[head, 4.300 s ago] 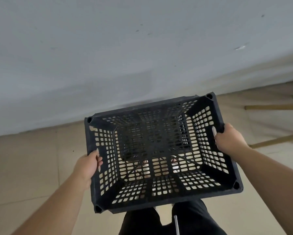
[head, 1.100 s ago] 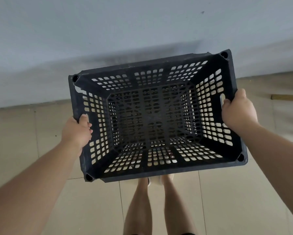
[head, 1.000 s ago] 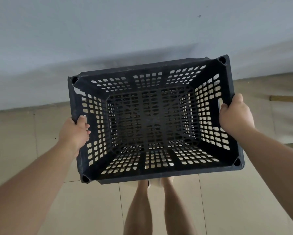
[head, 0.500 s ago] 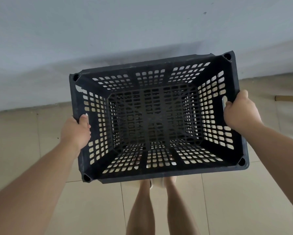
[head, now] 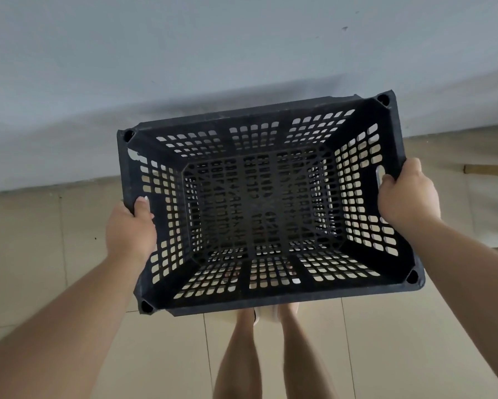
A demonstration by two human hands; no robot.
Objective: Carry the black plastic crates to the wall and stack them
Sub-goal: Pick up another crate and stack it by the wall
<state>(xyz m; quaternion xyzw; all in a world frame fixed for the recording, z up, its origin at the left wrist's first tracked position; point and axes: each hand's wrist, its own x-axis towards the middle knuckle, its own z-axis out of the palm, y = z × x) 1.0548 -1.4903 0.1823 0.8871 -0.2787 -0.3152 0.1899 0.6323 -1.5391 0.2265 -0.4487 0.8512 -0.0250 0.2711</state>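
Crate: a black perforated crate (head: 259, 203) is held open side up above the floor (head: 40, 254), its far long side turned to the wall (head: 184, 53) and close to it.
Left end: the rim is gripped by the left hand (head: 129, 226); the thumb (head: 142, 204) is laid over the rim and inside, the other fingers are hidden outside.
Right end: the rim is clasped by the right hand (head: 409, 194) beside the handle slot, with the fingers curled over the edge.
Below: bare legs (head: 239, 355) and a pale shoe (head: 266, 313) are seen under the near rim.
Right edge: a wooden bar (head: 489, 169) is seen low by the wall.
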